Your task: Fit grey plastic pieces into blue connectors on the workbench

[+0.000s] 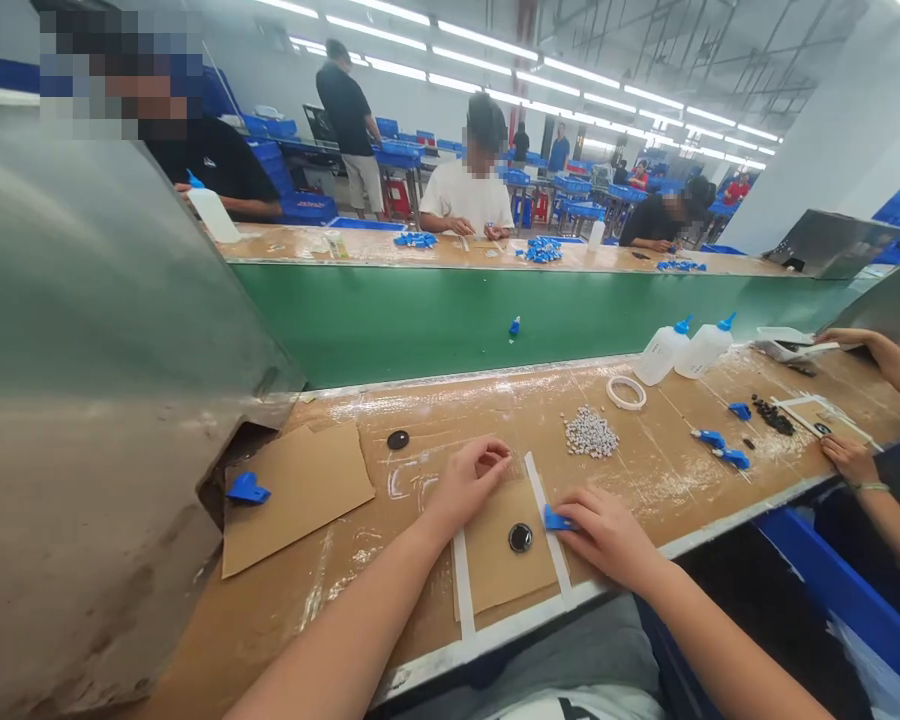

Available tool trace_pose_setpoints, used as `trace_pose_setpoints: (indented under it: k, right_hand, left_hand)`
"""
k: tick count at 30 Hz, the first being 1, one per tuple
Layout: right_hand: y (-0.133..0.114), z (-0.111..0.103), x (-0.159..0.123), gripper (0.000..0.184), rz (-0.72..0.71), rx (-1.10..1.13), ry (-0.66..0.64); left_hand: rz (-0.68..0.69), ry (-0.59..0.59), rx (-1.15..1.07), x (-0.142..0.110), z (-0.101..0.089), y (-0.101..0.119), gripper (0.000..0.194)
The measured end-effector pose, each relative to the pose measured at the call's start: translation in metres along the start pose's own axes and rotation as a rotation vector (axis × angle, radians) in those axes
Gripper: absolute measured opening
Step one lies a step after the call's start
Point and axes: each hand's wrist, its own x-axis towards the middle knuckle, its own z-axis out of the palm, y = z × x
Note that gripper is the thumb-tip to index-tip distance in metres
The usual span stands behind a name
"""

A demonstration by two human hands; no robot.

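My right hand [607, 530] grips a small blue plastic piece [556, 519] between thumb and fingers, just over the right tape strip of a cardboard pad [495, 585]. On that pad lies a round black disc with a shiny rim [520, 538]. My left hand [469, 485] hovers at the pad's far left corner with thumb and fingertips pinched together; whatever is between them is too small to make out. Beyond my right hand sits a pile of small grey-white pieces [591, 432]. A black round lid-like dish [397, 440] rests left of my left hand.
At left, a cardboard sheet [300, 490] carries another blue piece [247, 488] beside a metal wall [105, 400]. A tape roll [626, 393] and two white bottles [664, 352] stand farther back. A co-worker's hands [851, 460] are at right. A green belt [435, 320] runs beyond the bench.
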Motion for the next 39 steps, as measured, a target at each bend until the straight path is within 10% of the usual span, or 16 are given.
trace_pose_setpoints:
  k: [5, 8, 17, 22, 31, 36, 39]
  right_hand:
    - [0.101, -0.051, -0.075, 0.024, 0.247, -0.251, 0.215]
    - [0.152, -0.077, -0.061, 0.052, 0.347, -0.394, 0.51]
    - [0.183, -0.025, 0.269, 0.044, 0.469, 0.256, 0.45]
    - [0.202, -0.005, 0.351, 0.047, 0.532, 0.338, 0.387]
    - [0.177, -0.001, 0.349, 0.049, 0.449, 0.461, 0.311]
    - [0.106, 0.011, 0.271, 0.059, 0.23, 0.647, 0.111]
    - [0.065, 0.007, 0.216, 0.038, 0.077, 0.724, -0.07]
  left_hand:
    - [-0.004, 0.039, 0.014, 0.004, 0.001, -0.001, 0.017]
    - [-0.017, 0.058, 0.02, 0.009, 0.001, -0.004, 0.019]
    - [0.075, -0.075, 0.152, 0.002, -0.006, -0.009, 0.022]
    - [0.153, -0.133, 0.3, 0.0, -0.004, -0.012, 0.019]
    - [0.135, -0.111, 0.116, 0.006, -0.003, -0.023, 0.023]
    - [-0.126, 0.1, -0.506, 0.018, -0.008, -0.022, 0.066]
    - [-0.141, -0.006, -0.685, 0.02, -0.008, -0.017, 0.082]
